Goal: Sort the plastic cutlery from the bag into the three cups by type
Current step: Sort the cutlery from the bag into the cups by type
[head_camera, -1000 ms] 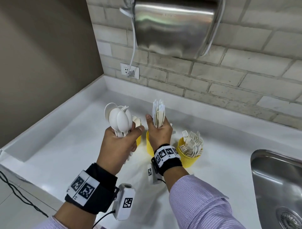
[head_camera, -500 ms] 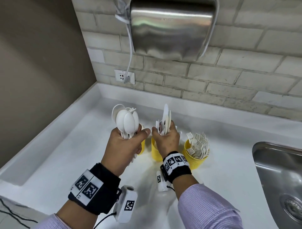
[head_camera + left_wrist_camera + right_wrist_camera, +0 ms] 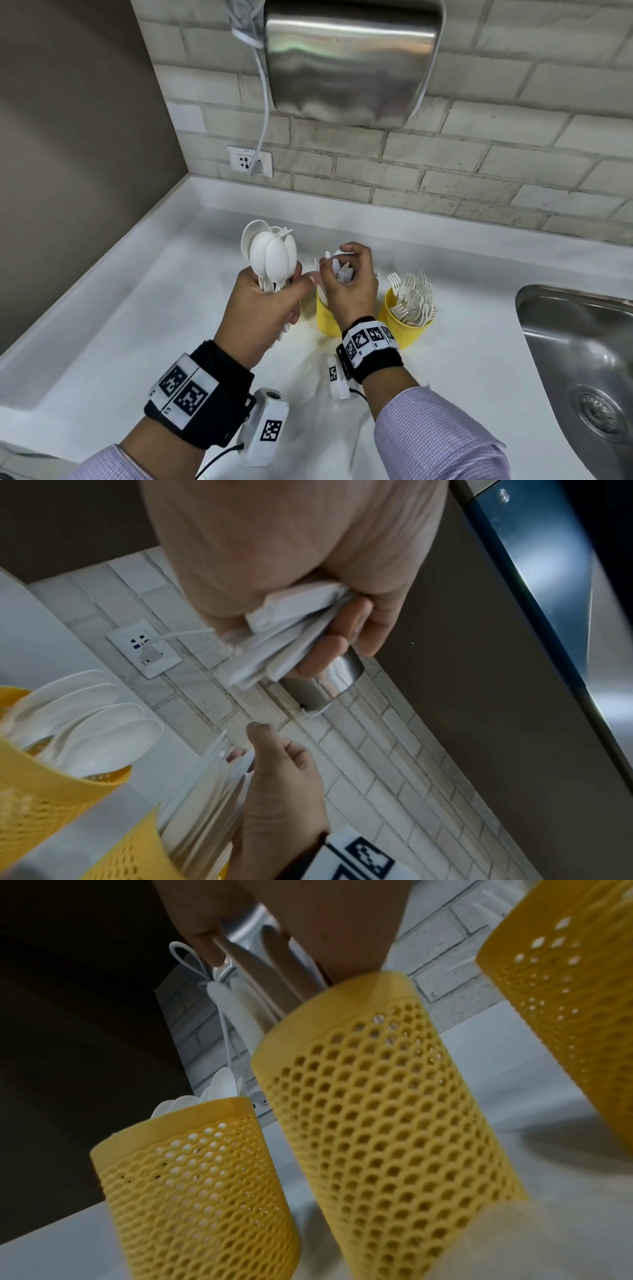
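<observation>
My left hand [image 3: 267, 301] grips a bundle of white plastic spoons [image 3: 270, 253] upright, bowls up, above the counter; the left wrist view shows their handles [image 3: 284, 631] in my fingers. My right hand [image 3: 346, 277] is over the middle yellow mesh cup [image 3: 325, 315], its fingers loosely curled round the tops of the white knives [image 3: 342, 270] that stand in it. The right cup [image 3: 400, 325] holds several forks [image 3: 414, 298]. The left cup [image 3: 192, 1191] with spoons [image 3: 95, 723] is mostly hidden behind my left hand in the head view.
A steel sink [image 3: 575, 359] is set into the white counter [image 3: 137, 325] at the right. A hand dryer [image 3: 349, 58] hangs on the brick wall above the cups, its cord running to a socket [image 3: 249, 161]. A brown wall closes the left side.
My right hand has come down with the knives, which now stand in the middle cup, and its grip has loosened. The left hand still holds the spoons up.
</observation>
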The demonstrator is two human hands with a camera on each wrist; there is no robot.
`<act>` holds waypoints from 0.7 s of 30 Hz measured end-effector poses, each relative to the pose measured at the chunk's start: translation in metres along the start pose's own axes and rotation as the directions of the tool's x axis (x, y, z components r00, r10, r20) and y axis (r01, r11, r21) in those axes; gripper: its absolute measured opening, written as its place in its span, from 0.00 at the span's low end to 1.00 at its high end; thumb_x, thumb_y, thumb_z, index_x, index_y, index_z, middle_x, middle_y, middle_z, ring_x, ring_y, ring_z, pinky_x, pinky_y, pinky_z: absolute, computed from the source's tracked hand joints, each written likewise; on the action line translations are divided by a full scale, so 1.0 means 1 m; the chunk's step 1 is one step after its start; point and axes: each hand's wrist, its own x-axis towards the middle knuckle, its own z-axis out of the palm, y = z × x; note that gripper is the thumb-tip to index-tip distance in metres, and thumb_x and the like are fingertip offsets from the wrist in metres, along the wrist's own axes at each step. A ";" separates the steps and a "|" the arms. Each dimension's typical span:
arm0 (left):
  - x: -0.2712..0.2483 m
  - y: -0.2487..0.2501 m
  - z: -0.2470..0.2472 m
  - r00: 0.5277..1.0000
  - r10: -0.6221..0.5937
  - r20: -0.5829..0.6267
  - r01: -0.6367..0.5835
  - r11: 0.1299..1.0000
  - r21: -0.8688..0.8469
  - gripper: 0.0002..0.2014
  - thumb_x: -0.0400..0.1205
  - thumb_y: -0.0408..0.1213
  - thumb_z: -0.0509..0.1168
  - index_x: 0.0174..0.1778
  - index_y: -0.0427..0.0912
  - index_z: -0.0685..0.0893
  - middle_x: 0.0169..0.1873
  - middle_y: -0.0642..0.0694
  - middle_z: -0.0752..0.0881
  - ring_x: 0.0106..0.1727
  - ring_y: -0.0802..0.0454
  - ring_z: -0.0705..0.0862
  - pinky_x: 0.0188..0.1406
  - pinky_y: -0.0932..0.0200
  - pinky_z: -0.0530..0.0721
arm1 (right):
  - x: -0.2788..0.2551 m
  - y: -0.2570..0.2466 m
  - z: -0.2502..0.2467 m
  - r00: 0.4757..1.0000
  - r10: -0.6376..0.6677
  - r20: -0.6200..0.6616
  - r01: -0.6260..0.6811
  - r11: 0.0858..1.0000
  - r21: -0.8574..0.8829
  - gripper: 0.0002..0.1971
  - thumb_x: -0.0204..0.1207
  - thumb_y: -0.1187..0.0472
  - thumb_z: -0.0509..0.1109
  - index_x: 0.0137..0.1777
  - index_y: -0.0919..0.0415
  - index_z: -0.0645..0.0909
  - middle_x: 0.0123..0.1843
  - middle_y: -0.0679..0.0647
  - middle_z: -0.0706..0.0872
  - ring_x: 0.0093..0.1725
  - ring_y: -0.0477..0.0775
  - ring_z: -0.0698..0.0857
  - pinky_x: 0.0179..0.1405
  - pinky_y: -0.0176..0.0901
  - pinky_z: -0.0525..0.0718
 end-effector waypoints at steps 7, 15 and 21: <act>0.000 0.000 -0.003 1.000 0.002 0.014 -0.001 1.000 -0.021 0.17 0.74 0.37 0.76 0.27 0.43 0.73 0.22 0.44 0.66 0.22 0.46 0.65 0.31 0.48 0.68 | 0.002 0.008 0.000 0.916 -0.354 0.191 0.401 0.760 -0.512 0.17 0.77 0.58 0.72 0.66 0.59 0.84 0.69 0.56 0.83 0.71 0.60 0.80 0.71 0.59 0.80; -0.004 -0.001 -0.005 0.997 0.028 0.068 -0.027 0.999 -0.019 0.16 0.77 0.40 0.75 0.26 0.49 0.78 0.20 0.46 0.70 0.22 0.46 0.67 0.31 0.47 0.72 | -0.007 -0.005 -0.007 0.880 0.029 0.475 0.417 0.434 -0.799 0.46 0.74 0.36 0.32 0.87 0.60 0.62 0.92 0.59 0.53 0.91 0.61 0.47 0.88 0.63 0.41; -0.007 0.003 -0.007 0.976 0.111 0.187 -0.110 0.994 -0.014 0.05 0.82 0.39 0.73 0.41 0.46 0.84 0.22 0.43 0.73 0.23 0.45 0.70 0.29 0.49 0.74 | -0.011 -0.040 -0.018 0.922 -0.143 0.360 0.343 0.730 -0.591 0.33 0.84 0.42 0.48 0.85 0.57 0.68 0.90 0.54 0.61 0.91 0.54 0.53 0.89 0.60 0.52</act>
